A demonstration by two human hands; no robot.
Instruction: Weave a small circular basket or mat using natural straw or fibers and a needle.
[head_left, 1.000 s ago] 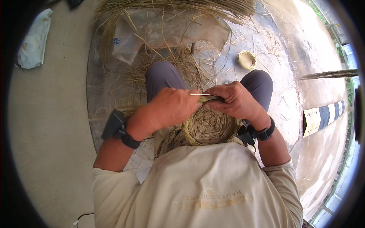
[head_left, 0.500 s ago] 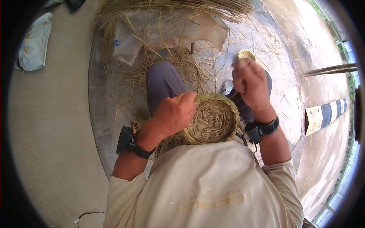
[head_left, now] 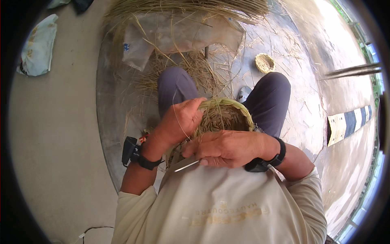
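Observation:
A round woven straw basket (head_left: 223, 116) rests in my lap between my grey-trousered knees, its rim pale green. My left hand (head_left: 183, 120) is closed on the basket's upper left rim. A thin strand hangs across that hand and down toward my right hand (head_left: 221, 148), which is low in front of the basket, over my cream shirt, partly hiding the weave. Its fingers are closed on a thin silvery needle (head_left: 187, 166), which points down to the left.
Beyond my knees lie loose straw (head_left: 187, 61), a long straw bundle (head_left: 191, 8) and a translucent plastic sheet (head_left: 183, 32). A small woven basket (head_left: 265, 63) sits at upper right. A white sack (head_left: 36, 44) lies at far left, a striped board (head_left: 347, 126) at right.
My right hand has come down from beyond the basket's right side to in front of my belly with the needle. My left hand stays at the rim, where strands now cross the basket.

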